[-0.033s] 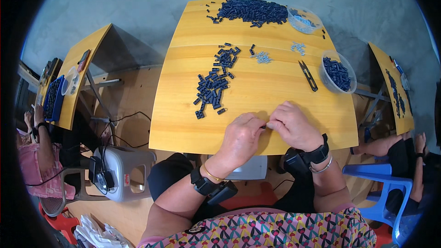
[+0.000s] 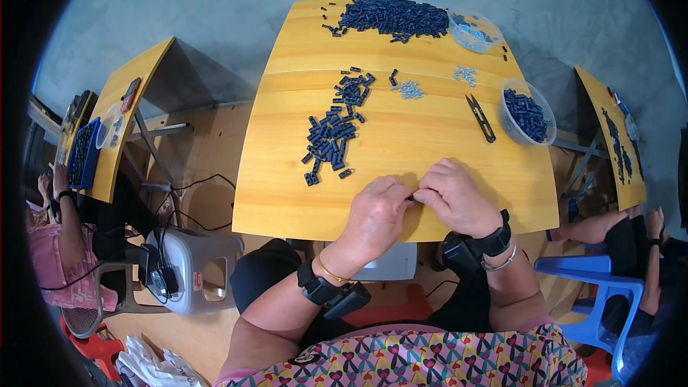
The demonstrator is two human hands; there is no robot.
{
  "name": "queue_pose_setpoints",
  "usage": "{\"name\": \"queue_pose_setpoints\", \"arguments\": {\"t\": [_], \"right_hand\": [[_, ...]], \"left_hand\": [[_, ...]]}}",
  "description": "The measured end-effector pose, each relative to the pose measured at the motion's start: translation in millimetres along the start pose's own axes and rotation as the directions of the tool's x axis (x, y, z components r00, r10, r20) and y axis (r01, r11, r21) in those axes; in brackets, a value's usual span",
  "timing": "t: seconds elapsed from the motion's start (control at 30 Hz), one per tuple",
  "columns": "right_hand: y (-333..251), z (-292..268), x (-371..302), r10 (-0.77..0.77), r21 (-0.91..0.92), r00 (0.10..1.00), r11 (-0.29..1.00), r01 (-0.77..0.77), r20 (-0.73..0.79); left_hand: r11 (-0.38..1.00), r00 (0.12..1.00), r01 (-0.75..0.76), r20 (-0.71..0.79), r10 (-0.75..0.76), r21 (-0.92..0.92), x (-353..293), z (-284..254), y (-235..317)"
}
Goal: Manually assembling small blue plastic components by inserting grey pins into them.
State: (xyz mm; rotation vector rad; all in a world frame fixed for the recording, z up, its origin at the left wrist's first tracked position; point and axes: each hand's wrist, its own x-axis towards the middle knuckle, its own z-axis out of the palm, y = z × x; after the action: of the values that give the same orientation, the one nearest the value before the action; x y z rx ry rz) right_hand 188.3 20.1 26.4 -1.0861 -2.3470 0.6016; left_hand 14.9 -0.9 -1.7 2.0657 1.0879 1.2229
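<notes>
- Left hand (image 2: 378, 209) pinches a small black piece (image 2: 411, 198), mostly hidden, over the yellow wooden table (image 2: 276, 143)
- Right hand (image 2: 455, 199), fingers curled, meets it; whether gripping, can't tell
- Loose black oblong pieces (image 2: 331, 137) lie heaped beyond the left hand

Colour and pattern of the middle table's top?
Table top: yellow-brown, with faint wood grain. Best seen in the head view.

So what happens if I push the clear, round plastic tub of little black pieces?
The clear tub would probably slide, not roll, since it sits upright. Its thin-looking plastic might flex. The loose black pieces heaped inside could shift if tipped.
</notes>
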Motion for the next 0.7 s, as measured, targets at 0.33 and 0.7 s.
{"name": "queue_pose_setpoints", "arguments": {"t": [0.33, 0.7], "right_hand": [[-13, 10, 2, 0.054, -0.127, 0.998, 0.99, -0.056, -0.018], [-19, 11, 0, 0.089, -0.227, 0.996, 0.97, -0.084, 0.011]], "left_hand": [[0.999, 0.999, -0.004, -0.034, 0.006, 0.044, -2, 3, -5], [0.984, 0.994, -0.071, -0.075, 0.084, 0.16, -3, 3, -2]]}}
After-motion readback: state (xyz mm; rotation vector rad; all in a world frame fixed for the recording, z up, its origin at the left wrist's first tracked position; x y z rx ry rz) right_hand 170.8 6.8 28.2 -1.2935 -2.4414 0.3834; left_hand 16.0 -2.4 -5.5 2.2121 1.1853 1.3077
